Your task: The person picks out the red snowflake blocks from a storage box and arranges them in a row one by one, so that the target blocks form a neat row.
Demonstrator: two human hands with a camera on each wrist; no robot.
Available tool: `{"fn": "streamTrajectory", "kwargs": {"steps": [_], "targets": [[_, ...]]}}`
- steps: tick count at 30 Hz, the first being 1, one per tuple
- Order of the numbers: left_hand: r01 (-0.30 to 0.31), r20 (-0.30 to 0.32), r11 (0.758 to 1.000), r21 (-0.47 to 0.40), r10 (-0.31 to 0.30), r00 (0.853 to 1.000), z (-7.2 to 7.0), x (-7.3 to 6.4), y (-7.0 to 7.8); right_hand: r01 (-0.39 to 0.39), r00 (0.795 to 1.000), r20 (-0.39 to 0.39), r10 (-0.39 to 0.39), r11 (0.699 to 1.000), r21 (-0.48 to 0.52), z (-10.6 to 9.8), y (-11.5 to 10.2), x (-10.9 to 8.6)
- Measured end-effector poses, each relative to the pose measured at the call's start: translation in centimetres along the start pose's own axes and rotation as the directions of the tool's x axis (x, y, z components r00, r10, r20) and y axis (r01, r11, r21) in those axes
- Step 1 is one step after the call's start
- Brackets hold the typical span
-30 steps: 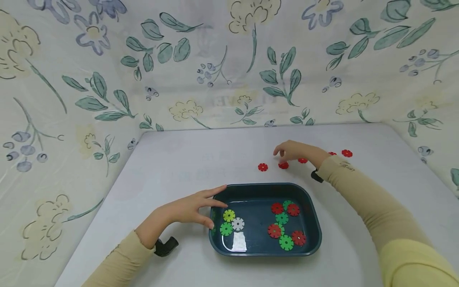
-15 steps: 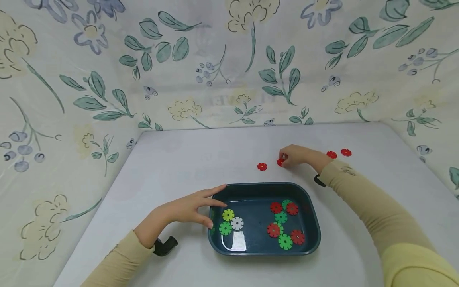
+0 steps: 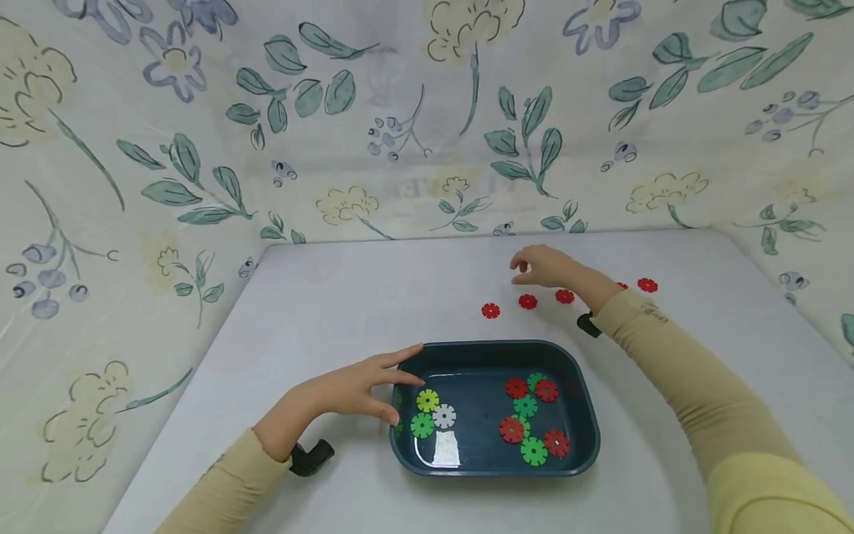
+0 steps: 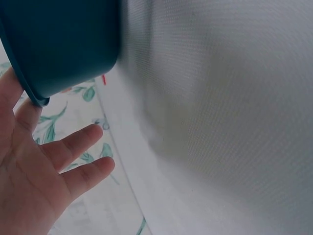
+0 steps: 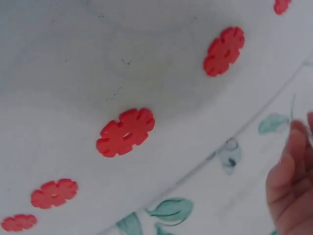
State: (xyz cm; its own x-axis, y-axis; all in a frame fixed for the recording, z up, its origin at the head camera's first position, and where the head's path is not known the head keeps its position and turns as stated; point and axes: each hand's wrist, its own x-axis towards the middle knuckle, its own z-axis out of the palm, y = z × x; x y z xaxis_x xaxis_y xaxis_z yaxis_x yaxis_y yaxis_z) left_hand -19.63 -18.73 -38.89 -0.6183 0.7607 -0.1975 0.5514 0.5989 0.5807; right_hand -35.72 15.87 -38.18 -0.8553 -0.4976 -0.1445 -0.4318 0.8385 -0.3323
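My left hand [image 3: 356, 386] rests with spread fingers on the left rim of a dark blue tray [image 3: 467, 347]. In the left wrist view, two fingers touch the rim while the others stretch out free. Several red notched discs lie in a row on the table, among them a left-end disc [image 3: 490, 311], a second disc [image 3: 528, 302] and a third disc [image 3: 565, 297]. Just behind and above these is my right hand [image 3: 547, 267], thumb and index finger apart with nothing between them. The right wrist view shows one red disc [image 5: 126, 133] below the hand.
Inside the tray, a yellow disc [image 3: 428, 400], a white disc [image 3: 443, 416] and a green disc [image 3: 422, 426] sit at left. Red and green discs [image 3: 525, 406] are clustered at right. A flowered cloth [image 3: 400, 111] stands behind the white table [image 3: 347, 297].
My right hand pinched the second red disc half a second ago; it has let go and risen back from the row. That disc lies slightly farther back than a second ago. My left hand stays put.
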Motion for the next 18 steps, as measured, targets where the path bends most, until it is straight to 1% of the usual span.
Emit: {"fn": "streamTrajectory", "kwargs": {"steps": [2, 4, 6, 8, 10, 12, 18], "targets": [[0.002, 0.002, 1.0, 0.002, -0.002, 1.0, -0.1, 0.1, 0.0, 0.084, 0.995, 0.062, -0.082, 0.996, -0.027, 0.4, -0.6, 0.2], [0.003, 0.004, 1.0, 0.005, -0.003, 1.0, -0.1, 0.1, 0.0, 0.17, 0.975, 0.153, -0.161, 0.984, -0.048, 1.3, -1.3, 0.6], [0.007, 0.006, 1.0, 0.003, -0.007, 1.0, -0.1, 0.1, 0.0, 0.224, 0.955, 0.217, -0.205, 0.972, -0.067, 2.2, -2.0, 1.0], [0.002, 0.0, 1.0, 0.007, -0.002, 1.0, -0.1, 0.2, -0.1, 0.248, 0.947, 0.237, -0.219, 0.964, -0.098, 3.0, -2.6, 1.5], [0.001, -0.001, 1.0, 0.01, -0.001, 1.0, -0.1, 0.2, -0.1, 0.246, 0.949, 0.233, -0.213, 0.962, -0.12, 3.4, -2.9, 2.0], [-0.004, -0.003, 1.0, 0.014, 0.004, 1.0, 0.0, 0.2, -0.2, 0.224, 0.956, 0.225, -0.191, 0.966, -0.131, 3.5, -3.0, 2.5], [-0.015, -0.002, 1.0, 0.007, 0.015, 1.0, 0.0, 0.2, -0.2, 0.097, 0.975, 0.208, -0.072, 0.989, -0.114, 3.4, -2.7, 3.1]]}}
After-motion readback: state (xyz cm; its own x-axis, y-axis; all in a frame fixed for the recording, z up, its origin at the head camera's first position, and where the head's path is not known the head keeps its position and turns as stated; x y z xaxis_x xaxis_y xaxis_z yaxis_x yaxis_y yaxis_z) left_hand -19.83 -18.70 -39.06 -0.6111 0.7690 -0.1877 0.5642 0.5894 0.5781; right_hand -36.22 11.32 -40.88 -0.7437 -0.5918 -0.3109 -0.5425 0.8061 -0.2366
